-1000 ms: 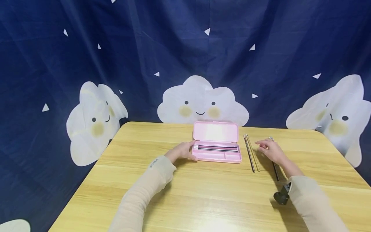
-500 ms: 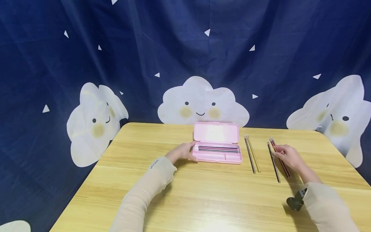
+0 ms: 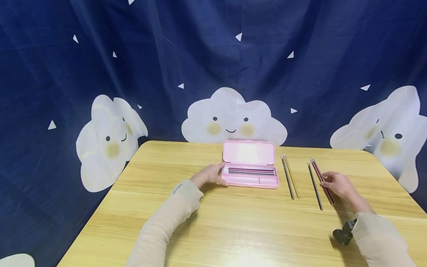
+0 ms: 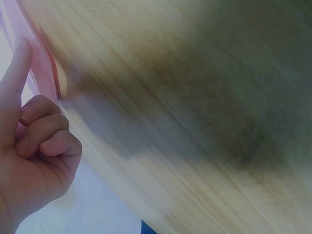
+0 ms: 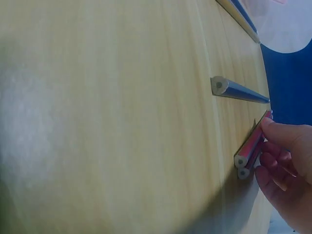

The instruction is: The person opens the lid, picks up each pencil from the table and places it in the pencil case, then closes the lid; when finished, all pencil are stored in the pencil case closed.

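Note:
An open pink pencil case (image 3: 243, 180) lies on the table with several striped pencils (image 3: 250, 171) in its long back compartment. My left hand (image 3: 210, 174) holds the case's left end; in the left wrist view one finger stretches along the pink wall and the other fingers (image 4: 51, 127) are curled. On the right, two red-and-black pencils (image 3: 319, 173) lie side by side. My right hand (image 3: 341, 186) pinches them around the middle, thumb on top in the right wrist view, with their unsharpened ends (image 5: 241, 161) visible. A dark pencil (image 3: 315, 185) lies just left of them.
Between the case and the dark pencil lie a black patterned pencil (image 3: 287, 178) and a yellow pencil (image 3: 292, 178). The case's lid (image 3: 248, 152) leans up at the back. A dark blue curtain (image 3: 160, 66) with clouds hangs behind the wooden table (image 3: 233, 222).
My right hand has moved right, past the dark pencil to the red-and-black pencils, then slightly nearer to me along them. The left hand stays at the case.

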Action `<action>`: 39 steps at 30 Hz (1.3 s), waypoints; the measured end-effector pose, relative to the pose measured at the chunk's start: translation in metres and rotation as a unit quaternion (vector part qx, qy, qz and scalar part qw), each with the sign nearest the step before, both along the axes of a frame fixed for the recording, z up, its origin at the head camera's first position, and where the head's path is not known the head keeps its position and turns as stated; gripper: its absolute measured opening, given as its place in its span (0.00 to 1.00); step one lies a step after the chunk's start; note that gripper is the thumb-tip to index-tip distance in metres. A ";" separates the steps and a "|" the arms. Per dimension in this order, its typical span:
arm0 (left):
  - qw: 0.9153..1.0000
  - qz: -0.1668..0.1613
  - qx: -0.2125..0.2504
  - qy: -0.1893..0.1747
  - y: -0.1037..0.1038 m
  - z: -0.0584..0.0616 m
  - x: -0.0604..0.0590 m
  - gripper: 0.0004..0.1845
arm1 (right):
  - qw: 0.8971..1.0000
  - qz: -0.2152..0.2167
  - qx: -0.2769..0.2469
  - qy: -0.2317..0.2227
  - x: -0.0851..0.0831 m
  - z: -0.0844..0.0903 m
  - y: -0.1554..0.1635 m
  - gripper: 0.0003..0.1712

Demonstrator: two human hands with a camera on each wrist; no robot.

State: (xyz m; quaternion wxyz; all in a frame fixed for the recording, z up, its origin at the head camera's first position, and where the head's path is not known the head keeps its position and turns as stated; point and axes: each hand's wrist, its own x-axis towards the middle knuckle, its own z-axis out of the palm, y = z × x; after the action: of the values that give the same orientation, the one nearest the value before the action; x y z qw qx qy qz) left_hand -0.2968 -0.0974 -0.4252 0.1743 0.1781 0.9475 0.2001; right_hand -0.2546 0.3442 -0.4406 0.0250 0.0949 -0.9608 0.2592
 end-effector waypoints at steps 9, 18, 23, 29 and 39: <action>1.000 -0.003 -0.001 0.004 0.000 0.000 0.000 0.50 | 0.999 -0.013 -0.013 -0.041 -0.003 0.002 -0.005 0.23; 1.000 -0.004 0.008 0.001 0.001 -0.001 0.000 0.51 | 0.996 -0.030 -0.062 -0.049 -0.003 0.002 -0.004 0.17; 1.000 -0.004 0.004 0.004 0.000 0.000 0.000 0.50 | 0.998 -0.026 -0.059 -0.007 -0.007 0.008 -0.009 0.16; 1.000 -0.004 -0.009 0.011 0.000 0.000 0.001 0.50 | 0.996 0.008 -0.068 0.057 -0.014 0.010 -0.026 0.12; 1.000 -0.002 -0.008 0.009 0.002 -0.001 0.000 0.50 | 0.977 0.129 -0.016 0.170 -0.027 0.006 -0.068 0.08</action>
State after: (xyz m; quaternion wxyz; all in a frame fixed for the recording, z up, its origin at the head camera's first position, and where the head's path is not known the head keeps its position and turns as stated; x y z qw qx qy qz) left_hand -0.2968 -0.0959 -0.4262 0.1678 0.1803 0.9502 0.1909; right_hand -0.2819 0.2758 -0.4341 0.1555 0.2605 -0.9178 0.2561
